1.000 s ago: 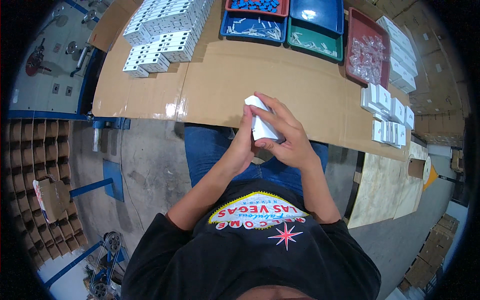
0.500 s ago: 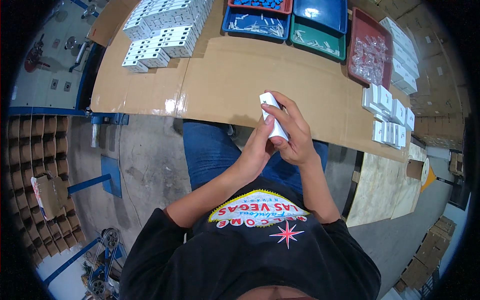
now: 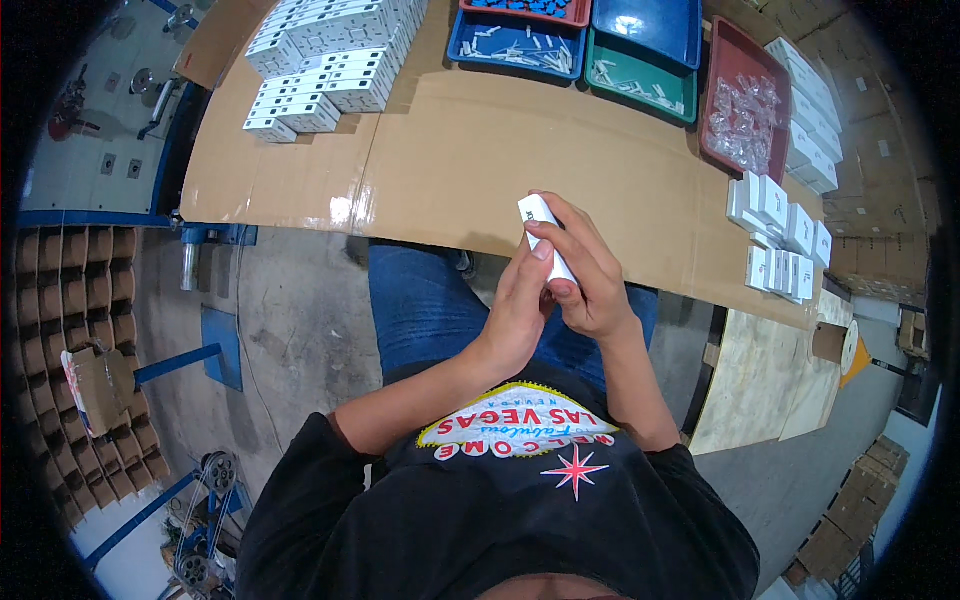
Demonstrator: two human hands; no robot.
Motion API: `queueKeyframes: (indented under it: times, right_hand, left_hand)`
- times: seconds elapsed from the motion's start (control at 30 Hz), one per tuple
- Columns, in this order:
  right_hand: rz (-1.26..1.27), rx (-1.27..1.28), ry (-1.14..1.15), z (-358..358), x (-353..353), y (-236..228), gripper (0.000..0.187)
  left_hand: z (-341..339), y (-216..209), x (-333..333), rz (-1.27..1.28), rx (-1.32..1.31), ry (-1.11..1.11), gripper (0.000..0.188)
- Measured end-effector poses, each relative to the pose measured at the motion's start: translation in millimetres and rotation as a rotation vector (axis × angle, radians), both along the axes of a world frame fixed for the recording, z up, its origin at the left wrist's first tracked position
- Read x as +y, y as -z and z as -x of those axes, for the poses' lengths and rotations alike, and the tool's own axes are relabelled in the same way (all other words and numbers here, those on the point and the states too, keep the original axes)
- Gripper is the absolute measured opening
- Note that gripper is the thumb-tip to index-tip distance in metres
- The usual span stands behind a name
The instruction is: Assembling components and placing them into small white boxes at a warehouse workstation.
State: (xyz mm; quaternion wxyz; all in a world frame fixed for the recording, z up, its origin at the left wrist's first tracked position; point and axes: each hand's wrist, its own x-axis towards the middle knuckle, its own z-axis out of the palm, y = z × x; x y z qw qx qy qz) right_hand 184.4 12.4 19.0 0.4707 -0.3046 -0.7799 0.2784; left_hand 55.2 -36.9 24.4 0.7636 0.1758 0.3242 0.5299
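A cardboard-covered table spans the far half of the scene; the person's black T-shirt fills the near middle, with blue jeans reaching in beneath the table's near edge. To the left, off the table, lies a brown cardboard grid of many cells, bearing a brown bundle. To the right, pale wooden boards lie below table level, a reel at their far end. On the table, far left, white boxes stand in a stepped stack. Trays form a far row: a blue tray and a green tray side by side, a red tray and a second blue tray behind them, and a reddish-brown tray to their right. Small white cartons cluster near that last tray, at the table's right edge. The left hand and right hand close together around one white box, held tilted at the middle of the near edge; fingers cover most of it, leaving its far end exposed. Whether it touches the table cannot be told. Smallest are the trays' contents: clear plastic bags in the reddish-brown, blue pieces in the red, slender white pieces in the nearer blue and the green.
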Motion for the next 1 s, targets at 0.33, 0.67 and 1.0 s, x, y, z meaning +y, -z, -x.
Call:
queueKeyframes:
  times: [0.33,0.67,1.0]
  right_hand:
    - [0.018,0.023,-0.016,0.4,-2.0,2.4,0.058]
    - [0.052,0.03,-0.026,2.1,-4.0,2.8,0.061]
    - [0.142,0.088,-0.12,-0.4,-1.9,-17.3,0.077]
  left_hand:
    - [-4.8,-3.3,-2.6,0.001,-0.006,-0.049,0.041]
    - [-7.3,-8.5,-5.1,0.084,-0.001,-0.078,0.037]
    - [-9.4,-14.7,-12.3,0.083,-0.033,-0.104,0.048]
